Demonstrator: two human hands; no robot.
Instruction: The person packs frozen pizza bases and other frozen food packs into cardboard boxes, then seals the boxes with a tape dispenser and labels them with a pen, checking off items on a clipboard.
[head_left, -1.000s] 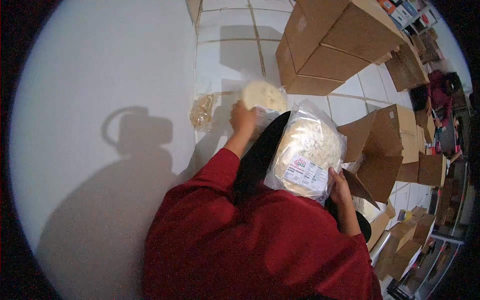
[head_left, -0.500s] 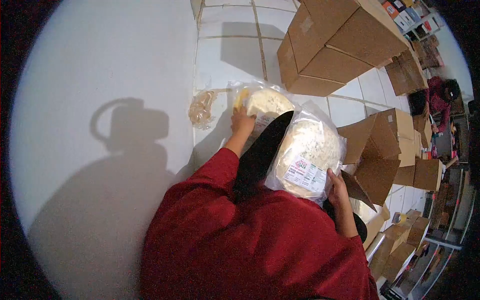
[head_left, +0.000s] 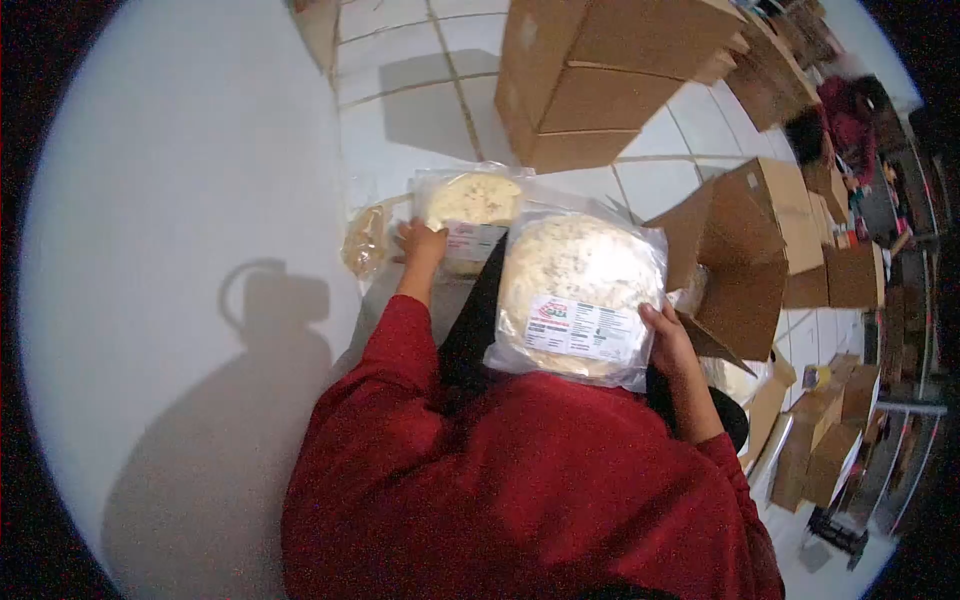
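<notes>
A clear plastic bag of round flatbread (head_left: 585,265), with a white printed label, lies tilted across my lap. My right hand (head_left: 672,338) grips its right edge, thumb on top of the plastic. A second bag of flatbread (head_left: 475,200) rests on the floor by the wall. At that bag's left edge is my left hand (head_left: 422,243), its fingers apart and touching the plastic. Just left of this hand lies a crumpled clear brown plastic piece (head_left: 365,243).
Tall cardboard boxes (head_left: 590,90) stand ahead on the tiled floor. An open carton (head_left: 740,265) is close on my right. The white wall (head_left: 190,200) borders my left. Another person (head_left: 850,120) is among boxes and shelves at far right.
My view has shifted, so most things sit further left. The floor bag lies flatter and straighter, and my left hand's fingers have spread at its edge. My right hand keeps its grip.
</notes>
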